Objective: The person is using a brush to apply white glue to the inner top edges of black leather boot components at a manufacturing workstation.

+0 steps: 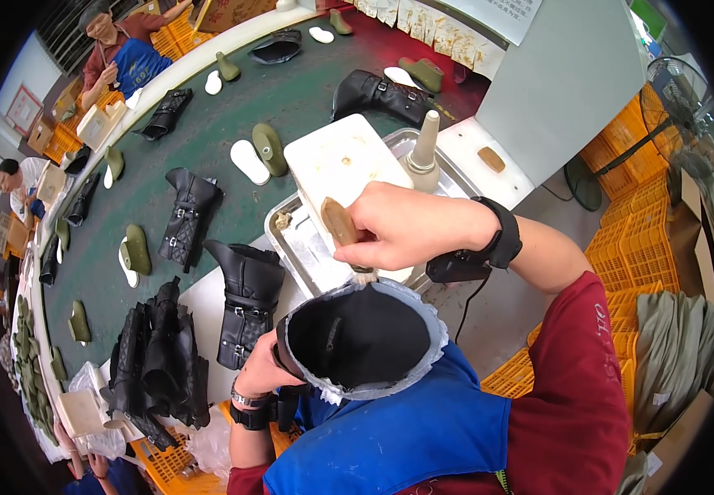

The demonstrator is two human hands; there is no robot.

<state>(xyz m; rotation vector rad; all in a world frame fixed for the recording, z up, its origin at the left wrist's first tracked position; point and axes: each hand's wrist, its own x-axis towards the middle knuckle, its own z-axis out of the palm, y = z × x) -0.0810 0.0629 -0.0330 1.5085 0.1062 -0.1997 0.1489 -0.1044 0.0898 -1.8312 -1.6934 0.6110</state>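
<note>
A black boot upper (373, 334) is tilted with its wide opening toward me, its pale grey, frayed rim smeared with white. My left hand (262, 369) grips its left side. In my right hand (402, 227) is a brush (339, 221) with a flat wooden handle, its bristles touching the far edge of the rim. Just beyond stands a white block-like container (311, 148) in a metal tray (284, 241). A finished-looking black buckled boot (246, 305) stands left of the tray.
The green conveyor belt (233, 124) carries black boots, green sole-shaped pieces and white insoles. Nearby are a cone-topped bottle (426, 153), a pile of black uppers (159, 355), orange crates (637, 247) and a fan (678, 99). Other people (126, 49) work across the belt.
</note>
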